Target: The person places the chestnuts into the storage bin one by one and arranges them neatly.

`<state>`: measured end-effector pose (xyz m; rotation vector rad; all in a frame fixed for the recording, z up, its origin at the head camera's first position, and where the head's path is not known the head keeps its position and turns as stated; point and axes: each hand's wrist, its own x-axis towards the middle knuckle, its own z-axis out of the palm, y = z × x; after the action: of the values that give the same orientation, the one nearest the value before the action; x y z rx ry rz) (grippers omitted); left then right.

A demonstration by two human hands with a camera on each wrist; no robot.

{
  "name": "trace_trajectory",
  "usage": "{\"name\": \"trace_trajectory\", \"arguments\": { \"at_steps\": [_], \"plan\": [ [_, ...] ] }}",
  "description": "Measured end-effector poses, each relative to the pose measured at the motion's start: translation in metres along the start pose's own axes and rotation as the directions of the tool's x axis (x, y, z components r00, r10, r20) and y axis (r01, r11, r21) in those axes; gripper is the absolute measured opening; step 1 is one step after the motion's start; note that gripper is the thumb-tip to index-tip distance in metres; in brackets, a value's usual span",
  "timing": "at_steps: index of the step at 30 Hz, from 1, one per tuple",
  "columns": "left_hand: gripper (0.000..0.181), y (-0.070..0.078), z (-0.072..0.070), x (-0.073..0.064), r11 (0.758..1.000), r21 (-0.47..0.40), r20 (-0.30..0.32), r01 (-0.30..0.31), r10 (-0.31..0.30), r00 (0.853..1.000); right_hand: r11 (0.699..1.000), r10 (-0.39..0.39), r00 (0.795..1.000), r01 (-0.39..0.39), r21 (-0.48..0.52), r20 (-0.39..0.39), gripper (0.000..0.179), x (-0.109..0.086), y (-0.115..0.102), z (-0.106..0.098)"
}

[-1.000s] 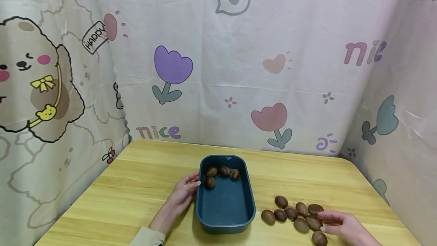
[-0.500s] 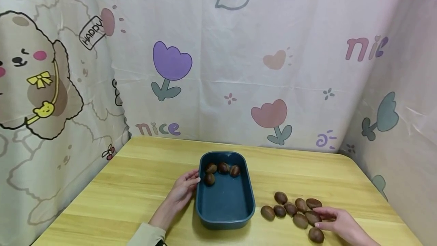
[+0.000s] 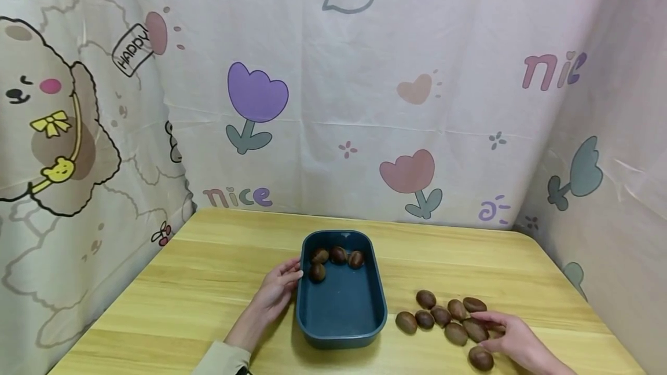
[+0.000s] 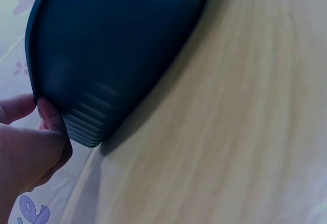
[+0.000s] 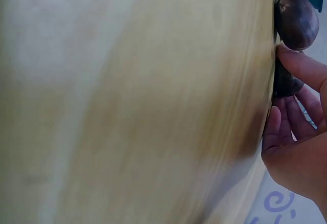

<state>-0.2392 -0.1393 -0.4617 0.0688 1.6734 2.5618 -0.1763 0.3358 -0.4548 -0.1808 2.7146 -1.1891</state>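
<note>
A dark teal rectangular container [image 3: 341, 311] stands on the table with several brown chestnuts [image 3: 338, 255] at its far end. My left hand [image 3: 276, 293] grips its left side; in the left wrist view, thumb and finger pinch the container's rim [image 4: 31, 55]. To the right of the container lies a loose group of chestnuts [image 3: 440, 316]. At that group's right edge, my right hand [image 3: 516, 340] has thumb and fingers around one chestnut [image 3: 475, 330], which still looks low at the table. The right wrist view shows this chestnut [image 5: 287, 81] between thumb and fingers, partly hidden.
Another chestnut [image 3: 480, 358] lies just in front of the right thumb. The light wooden table [image 3: 224, 259] ends at a printed cloth [image 3: 333, 103] hanging behind it and along both sides.
My right hand has moved slightly left, its fingers now farther over the chestnut. The left hand keeps its hold on the container. The head view has shifted a little.
</note>
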Motion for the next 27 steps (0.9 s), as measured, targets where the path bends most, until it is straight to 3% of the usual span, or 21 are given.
{"name": "trace_trajectory", "arguments": {
  "at_steps": [5,12,20,27],
  "plan": [
    [0.042,0.004,0.006,0.0,0.999,0.0,-0.067,0.039,-0.039,0.997,0.999,0.002,1.0,-0.003,-0.05,-0.024,0.055,0.0,-0.003,0.0],
    [0.043,0.004,0.004,0.001,0.999,-0.003,-0.055,0.048,-0.048,0.997,1.0,-0.005,1.0,0.005,-0.03,0.003,0.051,0.001,-0.003,-0.003],
    [0.043,0.002,0.005,0.001,0.999,0.004,-0.054,0.044,-0.044,0.998,0.997,-0.068,0.991,0.064,0.033,0.114,0.049,0.002,-0.004,-0.021],
    [0.042,0.003,0.004,0.002,0.999,-0.006,-0.06,0.05,-0.05,0.997,0.996,-0.091,0.991,0.089,0.031,0.094,0.045,0.012,-0.018,-0.032]
  ]
}}
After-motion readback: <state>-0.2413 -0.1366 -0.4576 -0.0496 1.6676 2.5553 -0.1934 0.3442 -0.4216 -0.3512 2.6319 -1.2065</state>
